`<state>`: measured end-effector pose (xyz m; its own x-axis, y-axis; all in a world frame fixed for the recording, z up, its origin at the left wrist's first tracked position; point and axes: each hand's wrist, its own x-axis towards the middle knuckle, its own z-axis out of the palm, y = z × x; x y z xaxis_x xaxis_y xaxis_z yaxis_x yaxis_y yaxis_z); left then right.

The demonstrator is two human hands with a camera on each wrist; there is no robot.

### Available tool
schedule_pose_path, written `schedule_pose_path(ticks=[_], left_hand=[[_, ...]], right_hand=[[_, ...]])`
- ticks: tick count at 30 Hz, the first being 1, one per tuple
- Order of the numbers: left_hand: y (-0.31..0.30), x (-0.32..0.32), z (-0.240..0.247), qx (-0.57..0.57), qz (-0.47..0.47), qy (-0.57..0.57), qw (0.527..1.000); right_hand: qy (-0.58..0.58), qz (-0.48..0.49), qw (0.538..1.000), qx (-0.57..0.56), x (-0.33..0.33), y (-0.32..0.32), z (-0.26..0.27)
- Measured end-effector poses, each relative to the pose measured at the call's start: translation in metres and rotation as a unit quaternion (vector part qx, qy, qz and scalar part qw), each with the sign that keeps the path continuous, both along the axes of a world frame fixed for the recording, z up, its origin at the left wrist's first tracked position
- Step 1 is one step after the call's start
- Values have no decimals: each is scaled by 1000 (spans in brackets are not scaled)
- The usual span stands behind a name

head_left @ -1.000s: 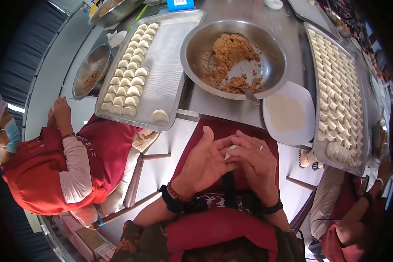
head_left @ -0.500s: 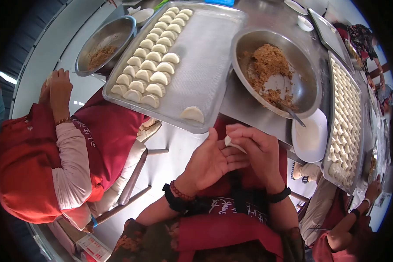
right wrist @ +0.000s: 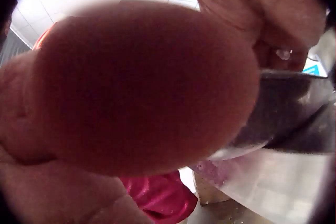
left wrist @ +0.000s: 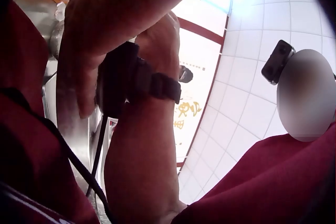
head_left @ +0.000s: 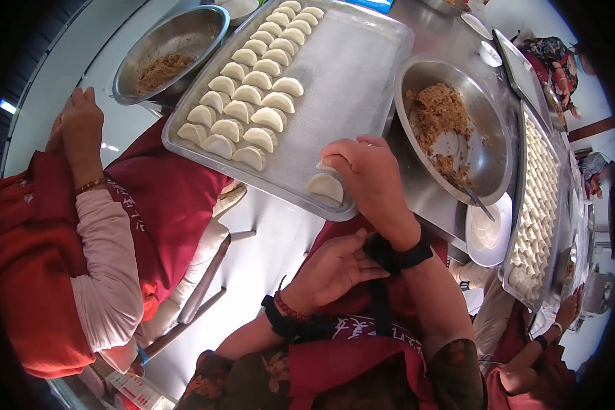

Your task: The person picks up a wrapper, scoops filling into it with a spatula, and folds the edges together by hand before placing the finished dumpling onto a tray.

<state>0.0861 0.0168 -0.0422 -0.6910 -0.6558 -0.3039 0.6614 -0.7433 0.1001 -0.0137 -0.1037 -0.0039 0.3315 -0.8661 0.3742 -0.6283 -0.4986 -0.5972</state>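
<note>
In the head view the right hand (head_left: 370,179) pinches a white dumpling (head_left: 325,166), mostly hidden by its fingers, over the near right corner of a metal tray (head_left: 348,68). Just below lies a single dumpling (head_left: 325,186). Rows of dumplings fill the tray's left side. The left hand (head_left: 333,270) stays lower, palm up and empty, fingers loosely extended beside the right wrist. A blurred finger fills much of the right wrist view. The left wrist view shows the right forearm (left wrist: 142,150) with its black band.
Right of the tray stands a steel bowl (head_left: 502,157) of brown filling with a spoon (head_left: 480,203). A white plate (head_left: 482,254) holds pale wrappers. Farther right is another full tray (head_left: 512,273). A second person sits left, near another filling bowl (head_left: 215,37).
The right hand has left the left palm and moved up and forward over the tray with the dumpling. The left hand stays low. The view has turned, shifting tray and bowl right.
</note>
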Motion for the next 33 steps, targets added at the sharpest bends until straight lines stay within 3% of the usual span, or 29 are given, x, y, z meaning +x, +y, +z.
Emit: schedule_pose_path(ticks=[19, 22, 25, 28, 31, 33], left_hand=[[-4, -9, 7, 2, -9, -41, 999], [-3, -11, 5, -15, -5, -30, 999], [-3, -18, 11, -5, -6, -80, 997], [0, -21, -8, -26, -2, -48, 999], [-2, -30, 7, 10, 6, -104, 994], [-8, -35, 14, -19, -24, -76, 997]], right_hand=[[48, 43, 998, -10, -10, -1, -4], [9, 29, 997, -65, -13, 5, -3], [-14, 26, 999, -38, -23, 21, 10], [11, 15, 995, -95, -37, 51, 14], [10, 9, 995, -100, -65, 87, 14], [13, -32, 996, -86, -90, 110, 15]])
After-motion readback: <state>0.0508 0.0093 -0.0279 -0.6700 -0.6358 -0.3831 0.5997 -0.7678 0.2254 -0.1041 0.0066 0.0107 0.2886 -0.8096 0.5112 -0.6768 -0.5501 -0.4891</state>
